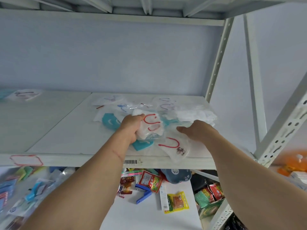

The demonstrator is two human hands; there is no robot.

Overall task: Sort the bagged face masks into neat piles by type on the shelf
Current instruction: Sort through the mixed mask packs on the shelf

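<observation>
A loose heap of bagged face masks lies on the white shelf (66, 138). My left hand (132, 128) is shut on a white mask with red ear loops (152, 124) in a clear bag, lifted a little above the heap. My right hand (196, 130) rests flat, fingers spread, on another white bagged mask with a red loop (172, 145) near the shelf's front edge. Teal masks (109, 122) lie left of my left hand, and one teal mask (142, 145) lies under it. White masks with purple loops (164, 103) sit further back. A separate small pile of masks (25, 94) lies at the far left.
Grey metal uprights (217, 60) stand at the right end of the shelf. The shelf below holds snack packets (177, 201), a blue stapler (142, 193), a dark cap (177, 175) and bagged goods at the left (25, 193). A barcode sticker (130, 161) is on the shelf's front lip.
</observation>
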